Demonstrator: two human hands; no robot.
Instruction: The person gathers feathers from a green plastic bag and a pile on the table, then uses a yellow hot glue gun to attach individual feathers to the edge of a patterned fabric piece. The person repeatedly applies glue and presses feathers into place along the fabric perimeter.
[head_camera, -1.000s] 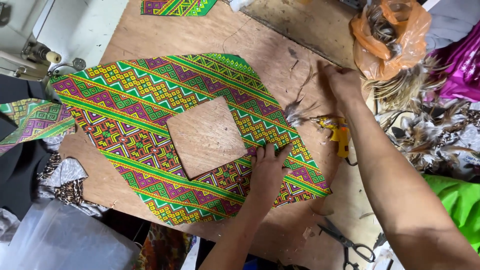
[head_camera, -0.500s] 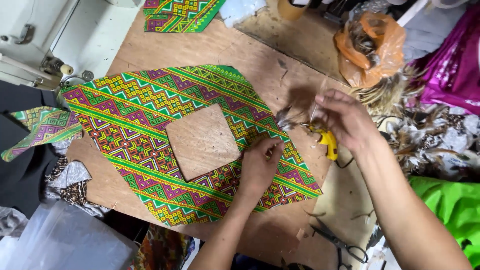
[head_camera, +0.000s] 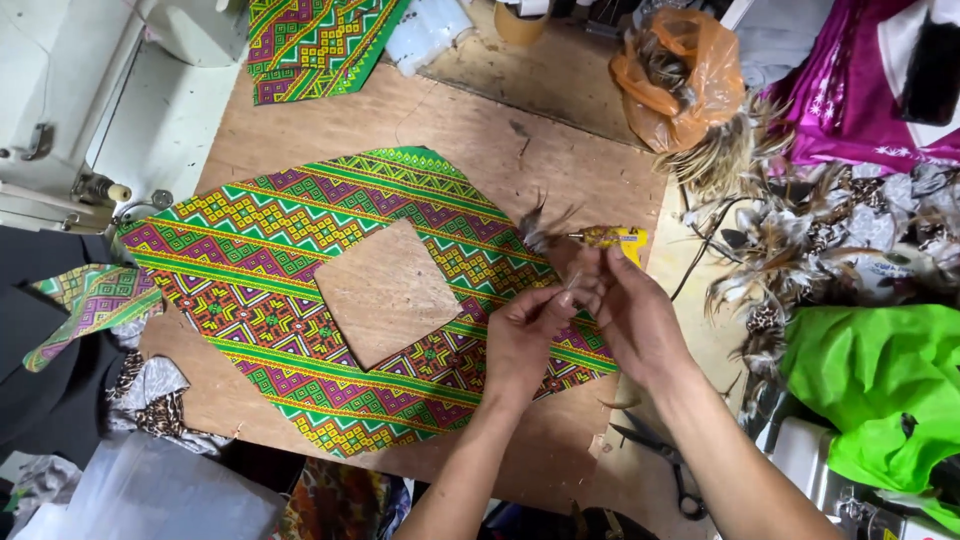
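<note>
Your left hand (head_camera: 522, 338) and right hand (head_camera: 628, 318) meet over the right edge of the bright green, pink and yellow patterned fabric panel with a square cut-out (head_camera: 330, 300), which lies flat on the worn plywood desk (head_camera: 480, 130). Both hands pinch a small dark feather (head_camera: 538, 228) between them, fingertips pressed together near its quill; the feather's tuft sticks up just above your fingers. Exact grip per finger is too small to tell. A yellow glue gun (head_camera: 612, 237) lies on the desk just beyond your right hand, touching or almost touching the fingertips. Through the cut-out, bare wood shows. Black-handled scissors (head_camera: 665, 465) lie near your right forearm at the desk edge. An orange plastic bag of feathers (head_camera: 690, 70) sits at the far right corner, with loose brown and spotted feathers (head_camera: 800, 240) beside it. A second patterned fabric piece (head_camera: 310, 40) lies at the far edge. Lime green cloth (head_camera: 870, 390) is at right.
</note>
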